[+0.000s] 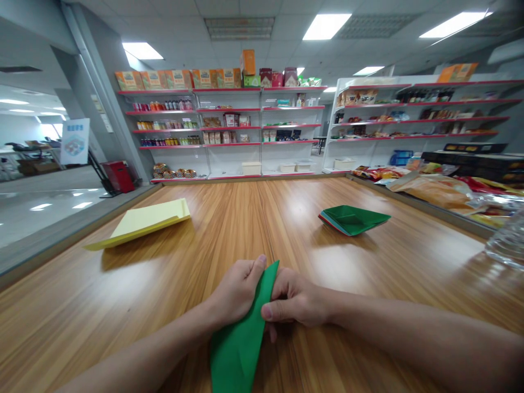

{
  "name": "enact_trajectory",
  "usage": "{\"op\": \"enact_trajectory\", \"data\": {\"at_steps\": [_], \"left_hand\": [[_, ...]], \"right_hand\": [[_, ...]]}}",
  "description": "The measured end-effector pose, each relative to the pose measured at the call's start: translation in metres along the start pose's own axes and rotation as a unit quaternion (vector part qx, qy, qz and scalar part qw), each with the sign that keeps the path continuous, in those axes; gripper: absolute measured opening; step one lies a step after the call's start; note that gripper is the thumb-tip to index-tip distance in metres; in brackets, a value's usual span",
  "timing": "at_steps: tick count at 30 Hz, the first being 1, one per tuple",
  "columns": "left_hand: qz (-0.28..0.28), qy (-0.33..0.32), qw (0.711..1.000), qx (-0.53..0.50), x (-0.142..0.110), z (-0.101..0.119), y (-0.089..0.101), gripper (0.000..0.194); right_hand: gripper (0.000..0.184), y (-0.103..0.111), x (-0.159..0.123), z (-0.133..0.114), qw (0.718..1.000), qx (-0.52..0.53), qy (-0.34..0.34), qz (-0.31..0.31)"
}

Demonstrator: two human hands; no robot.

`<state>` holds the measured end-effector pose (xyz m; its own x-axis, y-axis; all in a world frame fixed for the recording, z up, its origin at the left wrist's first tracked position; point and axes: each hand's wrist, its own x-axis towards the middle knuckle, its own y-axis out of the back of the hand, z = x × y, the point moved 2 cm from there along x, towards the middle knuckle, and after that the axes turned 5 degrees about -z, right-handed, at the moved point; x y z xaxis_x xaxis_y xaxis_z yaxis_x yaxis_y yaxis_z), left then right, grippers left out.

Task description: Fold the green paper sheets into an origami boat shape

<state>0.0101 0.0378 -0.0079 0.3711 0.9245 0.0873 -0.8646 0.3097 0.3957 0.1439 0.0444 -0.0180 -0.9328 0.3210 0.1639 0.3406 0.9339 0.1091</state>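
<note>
Paper, pale yellow [151,219], lies at far left on the wood-grain table [254,204]; broad and matte, a darker yellow band along its near edge, which lifts enough to throw a shadow. Sheet or pad: cannot tell from where I stand. Neither hand touches it.

Next, the left hand [242,289]: closed around the left edge of a green paper [241,346], thumb laid up along it close to the pointed far end. The piece sits between the two hands, over the near part of the tabletop, its lower end running out of view. Shape: long, narrow, straight-sided, tapering to a sharp tip; smooth, dull surface, faint crease toward the bottom. Right hand [298,299]: pinching the right edge, thumb on top, fingers behind.

Progress, judged: some folding appears done, given the narrow form and crisp edges; the piece has not yet been put down. Number of folds done or left: cannot tell.

Farther right, apart from both hands: a coloured stack [354,219], dark green uppermost, light blue and red showing at the near-left edge. Thin layers, angular outline, sides curling upward. Glossy packets [442,191] beyond; clear plastic [508,240] at the extreme right.
</note>
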Motion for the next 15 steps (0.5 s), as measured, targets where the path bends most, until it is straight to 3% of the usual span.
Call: {"op": "enact_trajectory", "data": {"at_steps": [6,10,15], "left_hand": [[-0.050,0.001,0.997,-0.060,0.000,-0.002,0.000,0.061],[-0.096,0.005,0.991,-0.097,0.001,-0.003,-0.001,0.065],[-0.070,-0.020,0.994,-0.076,0.003,-0.003,0.000,0.062]], "right_hand": [[0.041,0.010,0.002,0.004,0.996,0.065,0.013,0.066],[0.037,0.008,0.001,0.000,0.992,0.113,0.010,0.053],[0.038,0.014,0.001,0.005,0.989,0.107,0.014,0.101]]}}
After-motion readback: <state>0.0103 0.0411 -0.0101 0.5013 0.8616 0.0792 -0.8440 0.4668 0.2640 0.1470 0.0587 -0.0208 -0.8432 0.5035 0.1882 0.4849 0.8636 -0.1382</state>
